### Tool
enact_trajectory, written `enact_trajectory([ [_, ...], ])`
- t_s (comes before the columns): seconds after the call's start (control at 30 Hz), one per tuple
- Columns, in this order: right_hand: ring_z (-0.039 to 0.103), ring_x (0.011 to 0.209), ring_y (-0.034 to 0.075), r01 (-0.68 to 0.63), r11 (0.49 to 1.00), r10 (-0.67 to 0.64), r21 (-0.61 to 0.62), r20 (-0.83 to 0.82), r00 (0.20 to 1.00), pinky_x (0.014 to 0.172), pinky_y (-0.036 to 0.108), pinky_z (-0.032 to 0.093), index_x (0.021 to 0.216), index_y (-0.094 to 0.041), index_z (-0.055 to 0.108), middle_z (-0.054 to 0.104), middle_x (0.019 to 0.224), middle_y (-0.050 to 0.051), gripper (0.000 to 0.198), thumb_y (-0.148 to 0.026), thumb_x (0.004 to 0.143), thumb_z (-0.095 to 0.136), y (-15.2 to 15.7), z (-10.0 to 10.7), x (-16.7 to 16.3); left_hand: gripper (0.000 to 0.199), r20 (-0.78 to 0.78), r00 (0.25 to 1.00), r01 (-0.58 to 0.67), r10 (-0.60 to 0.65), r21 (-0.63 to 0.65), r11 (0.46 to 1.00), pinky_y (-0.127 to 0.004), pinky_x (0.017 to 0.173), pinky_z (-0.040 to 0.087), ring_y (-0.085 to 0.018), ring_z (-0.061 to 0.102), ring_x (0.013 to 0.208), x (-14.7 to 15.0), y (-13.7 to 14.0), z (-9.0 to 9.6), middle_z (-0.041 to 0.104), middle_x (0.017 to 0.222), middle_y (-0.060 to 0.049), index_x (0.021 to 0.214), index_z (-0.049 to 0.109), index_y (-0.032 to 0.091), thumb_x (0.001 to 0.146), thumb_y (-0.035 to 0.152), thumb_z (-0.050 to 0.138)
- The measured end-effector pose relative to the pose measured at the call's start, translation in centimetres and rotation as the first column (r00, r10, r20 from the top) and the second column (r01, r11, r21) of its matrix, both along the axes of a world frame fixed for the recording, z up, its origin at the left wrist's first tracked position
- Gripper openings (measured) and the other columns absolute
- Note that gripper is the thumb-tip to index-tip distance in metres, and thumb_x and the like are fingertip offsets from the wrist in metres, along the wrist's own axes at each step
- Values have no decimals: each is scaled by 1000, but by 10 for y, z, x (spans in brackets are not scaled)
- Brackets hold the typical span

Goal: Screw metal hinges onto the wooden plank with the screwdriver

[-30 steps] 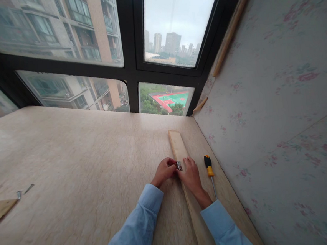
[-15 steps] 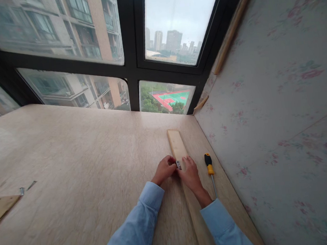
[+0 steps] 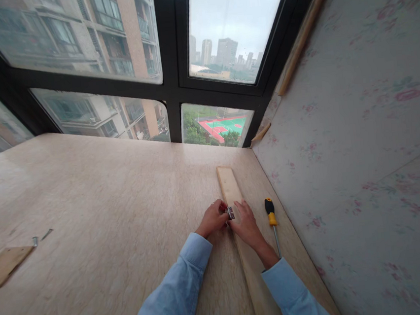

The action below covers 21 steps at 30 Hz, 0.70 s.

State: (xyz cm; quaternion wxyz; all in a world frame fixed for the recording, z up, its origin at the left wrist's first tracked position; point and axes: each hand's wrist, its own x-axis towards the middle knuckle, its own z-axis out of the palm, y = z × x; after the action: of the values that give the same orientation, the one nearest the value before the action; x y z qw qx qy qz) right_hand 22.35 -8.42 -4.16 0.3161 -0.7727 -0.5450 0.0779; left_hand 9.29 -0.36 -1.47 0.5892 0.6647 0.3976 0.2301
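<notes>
A long, narrow wooden board [image 3: 227, 180] lies flat, running from near the window toward me. Against its left edge sits a small metal hinge [image 3: 230, 213] with holes in it. My left hand [image 3: 213, 219] pinches the hinge from the left, its fingertips partly hidden. Across the board rests my right hand [image 3: 246, 223], thumb at the left edge just below the hinge and fingers bent over the top, holding the board. To the right of that hand lies a screwdriver [image 3: 270, 212] with a black and yellow handle, its shaft pointing toward me.
A short wooden piece [image 3: 7, 266] with small holes lies far left on the marbled sill [image 3: 107, 212], beside a bolt [image 3: 35, 241] and a thin metal piece [image 3: 47, 234]. Flowered wallpaper [image 3: 374, 161] bounds the right side; dark window frames [image 3: 170, 77] stand at the back.
The view has shifted slightly, so most things appear a little further right. The hinge shows more fully now between my hands, which otherwise keep nearly the same place on the board.
</notes>
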Motion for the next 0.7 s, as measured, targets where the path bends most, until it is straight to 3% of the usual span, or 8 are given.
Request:
enact_trajectory([
  [0.13, 37, 142, 36, -20, 1000, 20, 7, 59, 998, 113, 53, 35, 135, -21, 54, 43, 151, 15, 64, -17, 72, 63, -1, 10, -6, 15, 6, 1000, -16, 17, -20, 1000, -17, 42, 39, -7, 54, 46, 1, 1, 0, 61, 76, 3, 85, 52, 19, 74, 12, 59],
  [0.4, 40, 140, 34, -143, 990, 143, -10, 134, 981, 113, 50, 36, 124, -18, 64, 46, 149, 16, 49, -14, 76, 62, 0, 30, -9, 15, 154, 985, -38, 78, -248, 968, -21, 42, 44, -10, 58, 44, 0, 3, 3, 59, 68, 4, 84, 51, 18, 74, 8, 54],
  [0.7, 56, 126, 24, -247, 957, 246, 149, 28, 969, 108, 45, 45, 109, -19, 70, 63, 132, 14, 27, -18, 86, 56, -4, 28, -3, 22, 283, 948, -35, 143, -353, 935, -22, 44, 50, -10, 60, 45, -6, 3, 2, 65, 80, -1, 97, 53, 15, 76, 13, 59],
])
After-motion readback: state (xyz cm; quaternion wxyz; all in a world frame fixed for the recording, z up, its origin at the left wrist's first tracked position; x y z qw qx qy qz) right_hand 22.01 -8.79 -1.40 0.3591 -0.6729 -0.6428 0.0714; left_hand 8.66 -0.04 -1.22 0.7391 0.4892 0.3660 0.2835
